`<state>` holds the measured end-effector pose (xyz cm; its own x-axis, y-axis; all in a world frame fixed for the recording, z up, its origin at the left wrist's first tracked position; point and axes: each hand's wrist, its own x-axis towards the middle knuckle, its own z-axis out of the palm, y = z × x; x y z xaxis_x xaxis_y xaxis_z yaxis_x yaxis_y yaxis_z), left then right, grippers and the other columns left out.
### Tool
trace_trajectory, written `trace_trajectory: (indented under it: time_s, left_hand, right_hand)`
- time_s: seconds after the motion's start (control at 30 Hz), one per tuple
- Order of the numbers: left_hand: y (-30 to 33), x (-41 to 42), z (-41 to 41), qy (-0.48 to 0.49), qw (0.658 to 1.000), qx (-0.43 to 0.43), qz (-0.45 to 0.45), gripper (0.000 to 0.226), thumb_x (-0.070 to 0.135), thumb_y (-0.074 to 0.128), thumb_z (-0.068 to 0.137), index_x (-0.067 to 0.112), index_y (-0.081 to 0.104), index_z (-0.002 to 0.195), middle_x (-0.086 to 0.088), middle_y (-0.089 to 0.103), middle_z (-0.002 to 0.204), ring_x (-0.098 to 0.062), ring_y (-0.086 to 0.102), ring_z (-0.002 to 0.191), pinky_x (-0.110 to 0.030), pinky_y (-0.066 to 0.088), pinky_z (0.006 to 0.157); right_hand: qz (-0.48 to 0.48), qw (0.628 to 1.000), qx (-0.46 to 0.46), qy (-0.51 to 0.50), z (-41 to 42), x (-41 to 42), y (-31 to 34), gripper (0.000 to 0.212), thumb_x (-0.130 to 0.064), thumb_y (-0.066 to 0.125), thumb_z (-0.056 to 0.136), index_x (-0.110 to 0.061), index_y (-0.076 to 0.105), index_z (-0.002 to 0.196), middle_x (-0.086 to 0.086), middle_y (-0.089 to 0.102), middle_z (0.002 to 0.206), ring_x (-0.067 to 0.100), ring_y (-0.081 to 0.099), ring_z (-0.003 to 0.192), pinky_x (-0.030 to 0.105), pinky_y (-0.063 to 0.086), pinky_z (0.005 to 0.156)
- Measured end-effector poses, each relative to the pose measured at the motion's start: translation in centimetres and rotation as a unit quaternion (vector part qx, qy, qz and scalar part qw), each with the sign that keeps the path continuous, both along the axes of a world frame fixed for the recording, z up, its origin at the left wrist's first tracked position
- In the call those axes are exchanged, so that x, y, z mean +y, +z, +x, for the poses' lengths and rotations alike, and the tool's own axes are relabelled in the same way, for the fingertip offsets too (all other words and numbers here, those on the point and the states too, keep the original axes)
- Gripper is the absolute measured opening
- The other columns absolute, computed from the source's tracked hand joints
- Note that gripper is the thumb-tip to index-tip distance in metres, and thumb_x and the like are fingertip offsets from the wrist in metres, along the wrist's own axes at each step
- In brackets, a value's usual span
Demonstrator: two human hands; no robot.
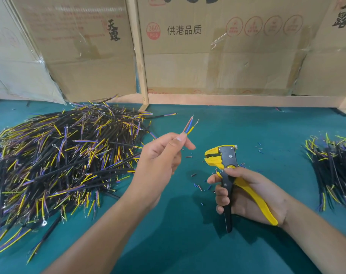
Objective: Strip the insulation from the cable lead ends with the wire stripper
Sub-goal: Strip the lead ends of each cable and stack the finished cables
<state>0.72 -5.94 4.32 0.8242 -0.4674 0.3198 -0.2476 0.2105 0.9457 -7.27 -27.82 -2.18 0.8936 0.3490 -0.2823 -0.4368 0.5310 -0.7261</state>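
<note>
Gripping, right hand (247,194): fingers (220,192) curled round the black and yellow handles of the wire stripper (227,175), held upright above the tabletop (188,234), its yellow head pointing left.
Left hand (158,157): up and left of the wire stripper, thumb and fingers pinching a cable (189,127) just below its leads.
Cable leads: red, blue and yellow ends fan up and right out of the left hand's fingertips; the yellow one shows a bare metal tip, the others are too thin to judge.
Insulation scraps (197,186): short blue, red and dark bits lying on the green tabletop around and just left of the wire stripper.
Large cable pile (59,155): left of the wire stripper, black cables with yellow and purple ends, heaped loosely.
Small cable pile (334,165): right of the wire stripper, at the frame edge.
Cardboard boxes (217,56): beyond the wire stripper, standing behind a wooden frame (140,56).
</note>
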Motion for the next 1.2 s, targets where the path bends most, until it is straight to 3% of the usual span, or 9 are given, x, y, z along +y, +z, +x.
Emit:
trace_trajectory:
  time_s: [0.17, 0.37, 0.7, 0.8, 0.9, 0.97, 1.2]
  left_hand:
    - [0.0, 0.0, -0.1, 0.005, 1.0, -0.009, 0.013, 0.035, 0.039, 0.052, 0.097, 0.014, 0.073, 0.084, -0.008, 0.024, 0.057, -0.012, 0.023, 0.047, -0.019, 0.022, 0.045]
    - [0.1, -0.1, 0.0, 0.004, 1.0, -0.003, -0.002, 0.014, 0.03, 0.054, 0.095, 0.032, 0.068, 0.095, 0.002, 0.042, 0.051, -0.01, 0.029, 0.046, -0.016, 0.026, 0.044]
    - [0.4, 0.0, -0.3, -0.02, 0.999, 0.029, -0.013, 0.017, 0.016, 0.048, 0.103, 0.025, 0.057, 0.092, 0.002, 0.047, 0.058, -0.007, 0.026, 0.043, -0.015, 0.025, 0.043]
    - [0.4, 0.0, 0.0, -0.048, 0.986, 0.136, -0.079, 0.019, 0.006, 0.041, 0.102, 0.012, 0.059, 0.105, -0.001, 0.059, 0.069, -0.011, 0.034, 0.049, -0.018, 0.032, 0.045]
    - [0.6, 0.0, 0.2, -0.083, 0.963, 0.207, -0.148, 0.018, 0.011, 0.042, 0.102, 0.007, 0.057, 0.111, -0.006, 0.075, 0.1, -0.015, 0.066, 0.071, -0.022, 0.053, 0.063]
    - [0.5, 0.0, 0.3, -0.097, 0.954, 0.224, -0.175, 0.011, 0.014, 0.041, 0.103, 0.011, 0.052, 0.105, -0.014, 0.073, 0.115, -0.019, 0.073, 0.085, -0.027, 0.058, 0.072]
    - [-0.5, -0.7, -0.1, -0.08, 0.961, 0.212, -0.161, 0.007, 0.013, 0.041, 0.106, 0.011, 0.045, 0.1, -0.018, 0.073, 0.111, -0.025, 0.075, 0.088, -0.029, 0.058, 0.072]
  right_hand:
    - [0.003, 1.0, -0.006, 0.008, 0.2, -0.1, -0.5, 0.046, -0.036, 0.073, 0.086, 0.001, 0.066, 0.114, 0.01, 0.049, 0.077, 0.027, 0.049, 0.066, 0.046, 0.049, 0.074]
    - [0.019, 1.0, -0.006, 0.019, 0.5, -0.4, -0.9, 0.044, -0.035, 0.067, 0.092, 0.0, 0.065, 0.117, 0.01, 0.051, 0.079, 0.027, 0.05, 0.068, 0.047, 0.049, 0.076]
    - [0.033, 0.999, -0.005, 0.024, 0.5, -0.6, -1.2, 0.043, -0.035, 0.06, 0.098, 0.001, 0.062, 0.121, 0.011, 0.052, 0.081, 0.028, 0.052, 0.07, 0.048, 0.049, 0.079]
    - [0.021, 1.0, -0.008, 0.02, 0.5, -0.4, -1.2, 0.043, -0.035, 0.063, 0.095, 0.001, 0.064, 0.119, 0.011, 0.052, 0.079, 0.028, 0.052, 0.069, 0.047, 0.049, 0.077]
    - [0.003, 1.0, -0.001, 0.003, 0.4, -0.1, -0.8, 0.045, -0.036, 0.072, 0.088, 0.0, 0.067, 0.114, 0.01, 0.051, 0.076, 0.027, 0.051, 0.066, 0.046, 0.05, 0.072]
    - [-0.004, 1.0, -0.001, -0.012, 0.1, 0.2, -0.3, 0.045, -0.037, 0.074, 0.085, 0.0, 0.068, 0.111, 0.01, 0.05, 0.075, 0.026, 0.05, 0.065, 0.046, 0.05, 0.071]
    - [-0.019, 0.998, -0.03, -0.046, -1.7, 3.6, 2.1, 0.036, -0.039, 0.074, 0.082, -0.005, 0.068, 0.092, 0.012, 0.051, 0.076, 0.028, 0.051, 0.066, 0.044, 0.053, 0.072]
